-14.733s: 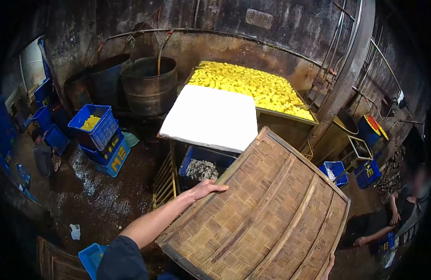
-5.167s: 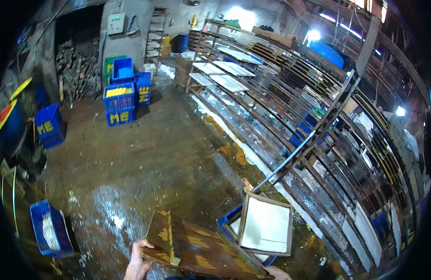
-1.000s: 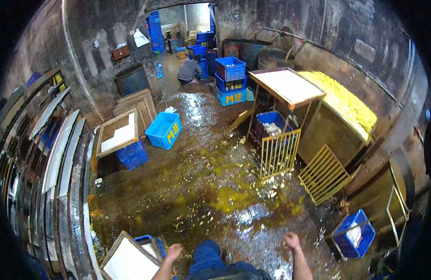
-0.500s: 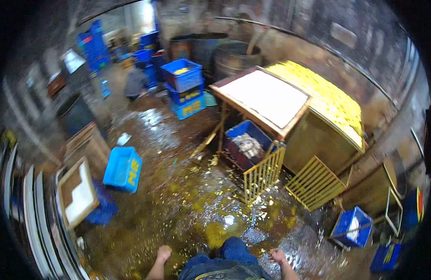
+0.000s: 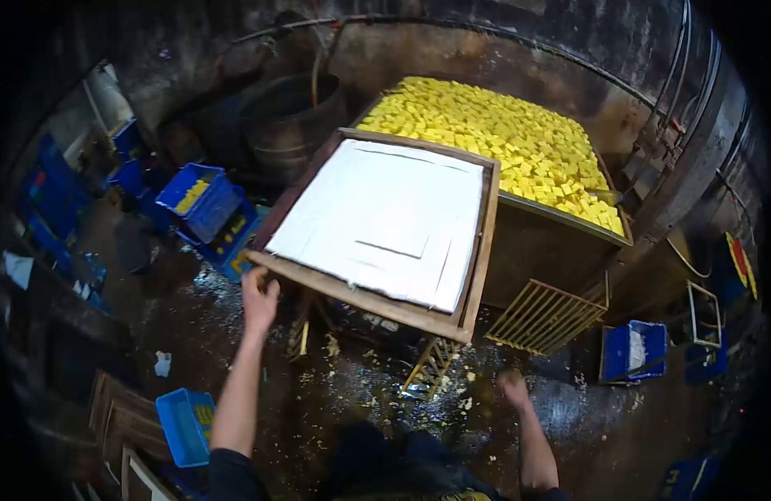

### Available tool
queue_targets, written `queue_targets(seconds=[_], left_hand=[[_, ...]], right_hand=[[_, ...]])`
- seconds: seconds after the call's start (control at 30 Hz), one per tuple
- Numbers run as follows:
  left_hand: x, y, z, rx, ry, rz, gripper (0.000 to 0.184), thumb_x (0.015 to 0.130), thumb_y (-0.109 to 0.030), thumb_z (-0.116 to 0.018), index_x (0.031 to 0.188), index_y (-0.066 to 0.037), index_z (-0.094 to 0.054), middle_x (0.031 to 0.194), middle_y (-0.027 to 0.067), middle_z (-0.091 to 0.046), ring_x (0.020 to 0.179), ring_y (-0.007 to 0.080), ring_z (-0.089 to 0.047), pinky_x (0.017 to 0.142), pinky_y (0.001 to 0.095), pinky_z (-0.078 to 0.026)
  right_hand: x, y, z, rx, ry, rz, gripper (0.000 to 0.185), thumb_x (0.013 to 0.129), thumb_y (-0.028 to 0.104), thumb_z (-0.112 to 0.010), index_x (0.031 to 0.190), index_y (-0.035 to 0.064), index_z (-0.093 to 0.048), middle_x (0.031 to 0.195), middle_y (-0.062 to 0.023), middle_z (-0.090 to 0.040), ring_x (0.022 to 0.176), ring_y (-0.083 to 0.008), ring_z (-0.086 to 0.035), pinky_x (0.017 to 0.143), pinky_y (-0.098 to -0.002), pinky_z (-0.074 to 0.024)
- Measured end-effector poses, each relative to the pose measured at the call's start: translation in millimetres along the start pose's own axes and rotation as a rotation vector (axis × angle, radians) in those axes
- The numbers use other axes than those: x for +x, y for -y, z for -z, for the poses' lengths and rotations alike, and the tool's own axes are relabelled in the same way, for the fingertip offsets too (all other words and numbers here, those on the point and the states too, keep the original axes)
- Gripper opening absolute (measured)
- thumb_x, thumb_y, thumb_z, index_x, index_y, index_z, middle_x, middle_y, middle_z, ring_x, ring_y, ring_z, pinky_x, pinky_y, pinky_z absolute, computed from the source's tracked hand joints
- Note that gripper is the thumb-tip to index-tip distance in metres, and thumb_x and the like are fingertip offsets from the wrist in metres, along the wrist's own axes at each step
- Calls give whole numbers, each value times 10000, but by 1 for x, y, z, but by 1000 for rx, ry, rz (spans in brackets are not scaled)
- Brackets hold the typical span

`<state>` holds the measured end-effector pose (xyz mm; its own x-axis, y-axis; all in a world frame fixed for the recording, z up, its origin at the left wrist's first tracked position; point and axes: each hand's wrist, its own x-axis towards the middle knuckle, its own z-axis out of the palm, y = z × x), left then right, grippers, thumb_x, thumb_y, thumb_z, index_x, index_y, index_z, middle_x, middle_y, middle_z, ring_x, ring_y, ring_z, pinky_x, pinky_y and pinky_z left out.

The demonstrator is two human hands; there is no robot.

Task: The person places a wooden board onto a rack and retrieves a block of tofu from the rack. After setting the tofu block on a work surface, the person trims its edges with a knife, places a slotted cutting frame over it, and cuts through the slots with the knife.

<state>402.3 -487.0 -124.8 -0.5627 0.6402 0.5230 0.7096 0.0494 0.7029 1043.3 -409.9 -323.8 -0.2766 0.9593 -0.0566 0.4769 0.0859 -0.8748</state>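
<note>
Wooden tray (image 5: 362, 302), white slab (image 5: 419, 196) inside, mid-frame | left grip (image 5: 260, 305) spread, just below tray's lower-left corner | right grip (image 5: 512, 389), lower right of frame, cannot tell closure

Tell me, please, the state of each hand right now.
Left hand: partly open, at the near left corner of the wooden frame; contact cannot be told.
Right hand: loosely curled shut, no object visible in it.
</note>
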Motion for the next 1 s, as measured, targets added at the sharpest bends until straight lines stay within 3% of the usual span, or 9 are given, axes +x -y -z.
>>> queue_targets(seconds=[0.1,0.17,0.33,0.47,0.63,0.7,0.8,0.9,1.0], left_hand=[[117,2,-39,32,71,72,403,754,-76,-679,1131,-22,-547,1099,153,-531,1003,296,-521,871,380,-437],[183,35,-69,249,35,-162,445,759,-128,-691,1161,-24,-530,1140,182,-519,1066,350,-498,912,429,-416],[300,123,-143,160,652,363,1020,749,-627,-651,1401,81,-311,1451,243,-346,1343,355,-339,1086,387,-292],[316,137,-169,-24,736,340,566,882,-450,-603,1170,37,-603,1102,165,-657,1049,277,-604,904,343,-444],[321,118,-170,-58,743,516,452,913,-372,-598,1141,16,-629,1075,135,-667,1027,231,-608,879,315,-446],[328,129,-176,-72,765,503,636,863,-451,-640,1275,20,-530,1225,167,-595,1122,257,-562,927,330,-429],[339,101,-171,46,782,869,1096,715,-602,-707,1433,68,-218,1424,228,-379,1242,327,-453,1008,400,-384],[333,155,-178,-246,923,720,1056,737,-574,-705,1409,100,-247,1385,233,-419,1227,316,-468,1001,397,-389],[310,137,-149,-249,922,682,1004,763,-534,-705,1405,94,-257,1329,238,-469,1190,318,-500,971,405,-418]], right_hand=[[139,133,11,150,-127,-181,363,913,303,-591,1059,-29,-606,814,-66,-618,732,-97,-528,659,-277,-446],[200,202,4,217,-205,-143,516,908,352,-599,1218,-55,-530,978,-101,-635,808,-120,-552,747,-270,-465],[300,239,-23,203,-268,-329,673,857,431,-633,1259,-90,-492,1150,-161,-601,1035,-199,-559,916,-305,-433],[317,262,-33,424,-245,-623,610,809,353,-689,1233,-59,-537,1148,-130,-609,1023,-206,-575,895,-316,-451],[326,280,-35,509,-247,-723,584,836,320,-688,1259,-44,-517,1158,-134,-608,1021,-208,-581,898,-321,-460],[327,285,-36,503,-238,-683,610,843,352,-673,1258,-64,-507,1176,-145,-600,1035,-209,-577,915,-313,-450],[314,272,-33,338,-257,-640,653,844,418,-648,1194,-121,-534,1134,-156,-624,994,-208,-602,856,-301,-482],[290,281,-36,418,-310,-575,573,826,400,-678,1070,-116,-622,973,-155,-675,843,-215,-640,772,-316,-506],[223,318,-35,349,-328,-559,550,845,365,-669,1104,-117,-614,1017,-161,-662,908,-211,-625,811,-314,-488]])
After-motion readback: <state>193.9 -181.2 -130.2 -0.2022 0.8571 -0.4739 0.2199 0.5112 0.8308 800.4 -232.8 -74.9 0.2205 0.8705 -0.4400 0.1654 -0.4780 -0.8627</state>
